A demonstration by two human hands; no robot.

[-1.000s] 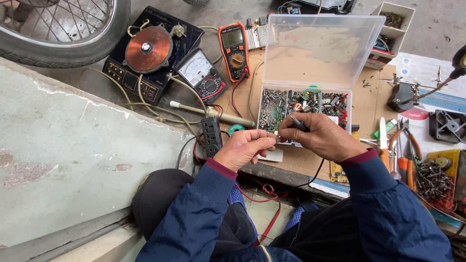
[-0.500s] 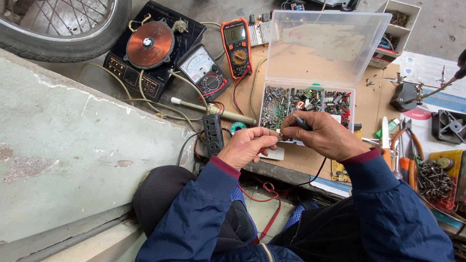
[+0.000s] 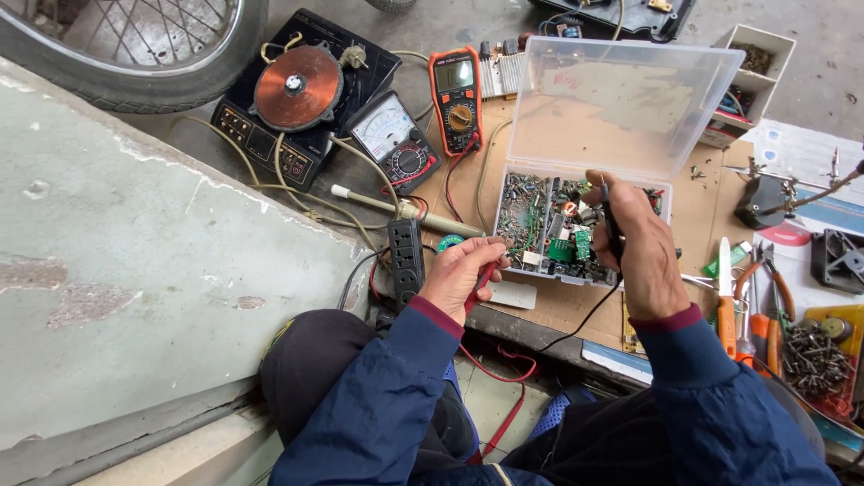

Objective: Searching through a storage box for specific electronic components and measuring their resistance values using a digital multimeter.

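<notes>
Hands work over a clear plastic parts box [image 3: 585, 243] on the cardboard-covered bench [image 3: 693, 216]: left hand [image 3: 463, 279] clamped on a red probe [image 3: 480, 281], right hand [image 3: 639, 243] on a black one [image 3: 612, 225]. Trailing leads risk snagging the open box and spilling its components.

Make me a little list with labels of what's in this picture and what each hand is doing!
place: cluttered repair bench, seen from above
left hand: closed around a red test probe
right hand: closed around a black test probe, over the parts box
parts box: clear plastic, lid open, full of small electronic components
meters: orange digital multimeter and black analog meter
other gear: copper induction coil, black power strip, orange-handled pliers
</notes>
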